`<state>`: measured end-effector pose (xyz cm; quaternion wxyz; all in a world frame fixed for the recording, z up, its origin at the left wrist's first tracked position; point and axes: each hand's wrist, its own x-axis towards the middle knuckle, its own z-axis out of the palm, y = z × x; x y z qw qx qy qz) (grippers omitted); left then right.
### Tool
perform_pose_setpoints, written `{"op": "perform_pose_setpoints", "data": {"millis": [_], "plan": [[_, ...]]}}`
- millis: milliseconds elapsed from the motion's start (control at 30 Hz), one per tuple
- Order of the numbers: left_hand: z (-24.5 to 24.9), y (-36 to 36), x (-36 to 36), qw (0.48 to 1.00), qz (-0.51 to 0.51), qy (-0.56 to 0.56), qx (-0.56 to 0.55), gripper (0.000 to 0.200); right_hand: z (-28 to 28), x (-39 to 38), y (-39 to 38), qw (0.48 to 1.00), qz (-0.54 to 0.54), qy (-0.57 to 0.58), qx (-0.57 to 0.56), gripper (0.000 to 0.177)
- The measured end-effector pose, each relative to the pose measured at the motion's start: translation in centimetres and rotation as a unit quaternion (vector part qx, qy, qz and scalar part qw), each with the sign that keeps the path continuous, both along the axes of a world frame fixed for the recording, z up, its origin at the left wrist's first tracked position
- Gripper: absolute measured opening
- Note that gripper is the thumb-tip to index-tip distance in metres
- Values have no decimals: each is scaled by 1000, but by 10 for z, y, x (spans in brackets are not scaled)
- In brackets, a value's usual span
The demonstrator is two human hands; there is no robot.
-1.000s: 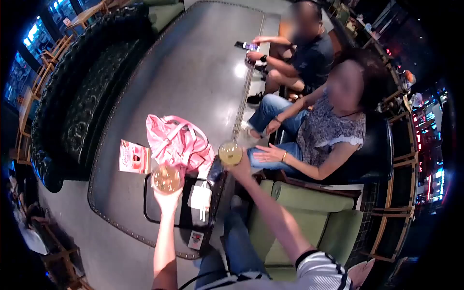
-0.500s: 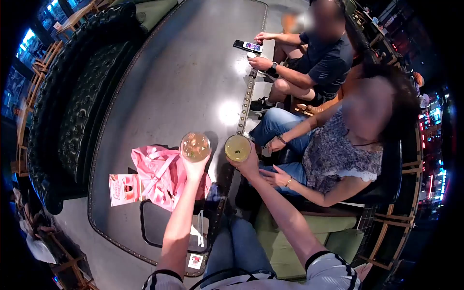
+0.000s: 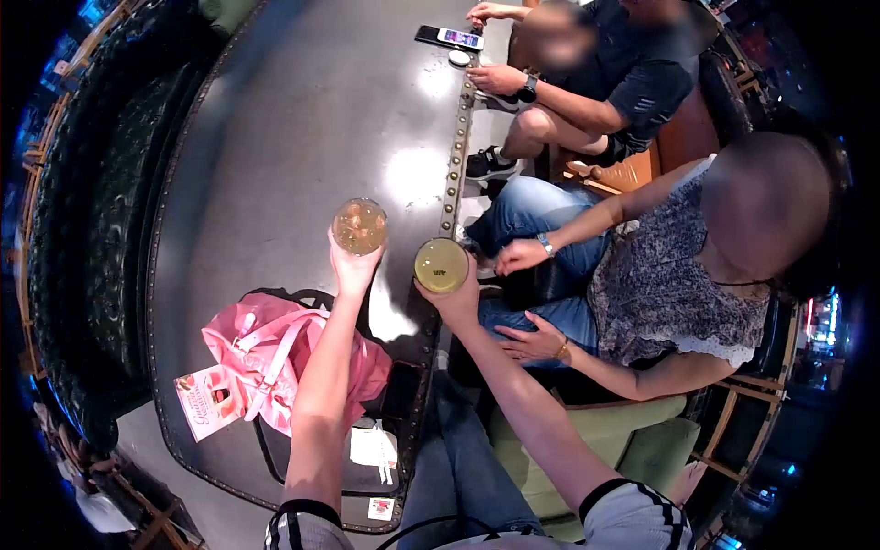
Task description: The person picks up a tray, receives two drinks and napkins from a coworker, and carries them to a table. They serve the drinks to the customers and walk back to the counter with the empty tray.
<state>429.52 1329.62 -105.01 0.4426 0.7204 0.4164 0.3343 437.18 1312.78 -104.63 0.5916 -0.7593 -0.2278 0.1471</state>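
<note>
My left hand (image 3: 356, 268) is wrapped round a glass of light amber drink (image 3: 359, 226) with pieces floating in it, held over the grey table. My right hand (image 3: 454, 298) grips a glass of yellow-green drink (image 3: 442, 266) with a small dark mark on it, near the table's studded edge. The two glasses are apart, the left one farther forward. Below my left forearm lies a pink bag (image 3: 284, 353) on the table, beside a pink and white card (image 3: 210, 401).
A seated person (image 3: 678, 257) in a patterned top is on the right. Behind, another person (image 3: 596, 82) sits by two phones (image 3: 458, 38) and a small white round item (image 3: 459, 59). A black tray (image 3: 275, 449) with white papers (image 3: 374, 447) and a dark tufted sofa (image 3: 87, 247) also show.
Both glasses have moved forward with my hands, the left one more. The view has shifted, so the bag, phones and people sit elsewhere in it. The patterned-top person's wrist has turned.
</note>
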Motion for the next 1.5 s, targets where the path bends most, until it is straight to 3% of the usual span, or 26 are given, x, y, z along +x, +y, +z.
{"op": "perform_pose_setpoints", "data": {"millis": [100,167,300,367,433,567,833,900,933,967,1033,1067,1100,1167,1233,1367,1433,1500], "plan": [[-38,3,7,997,-5,-40,-61,70,6,-2,-7,999,-20,20,-45,80],[-20,-2,11,1000,5,11,9,70,-1,-1,-13,998,-26,0,-56,81],[-24,-5,12,1000,15,10,12,70,2,-3,-16,997,-24,41,-54,79],[-36,-4,11,998,6,-41,-56,65,-6,-5,-17,998,-32,44,-21,79],[-22,-5,12,997,3,3,-71,70,-6,-6,-18,999,-36,18,-19,76],[-5,-7,10,999,17,-3,-49,68,-11,-8,-18,997,-24,69,6,82],[-5,2,7,999,7,14,-43,78,8,19,16,996,45,-78,-25,76],[-6,18,19,999,1,21,-47,79,2,14,17,980,41,-163,-107,76],[-12,25,26,999,-11,25,-31,80,-12,13,17,993,38,-80,-80,75],[-18,32,33,999,-25,29,-15,81,-26,10,13,993,37,-83,-78,75],[-22,41,48,999,-39,20,-16,82,-24,3,15,997,51,30,-48,74],[-23,45,56,998,-49,14,-22,83,-20,1,15,992,38,-75,-90,72],[-27,48,66,998,-60,8,-28,84,-30,0,16,992,32,-78,-91,72],[-36,54,79,997,-71,13,-10,84,-48,-7,15,996,82,42,-9,67],[-45,53,87,999,-42,5,17,63,-48,-5,11,990,105,91,-41,63],[-56,53,95,996,-77,-49,-16,64,-73,-12,8,945,102,-164,-265,69],[-38,46,94,998,-61,-12,10,65,-75,-11,6,930,99,-231,-267,69],[-40,46,91,998,-57,10,18,66,-84,-10,4,938,99,-211,-256,68]]}}
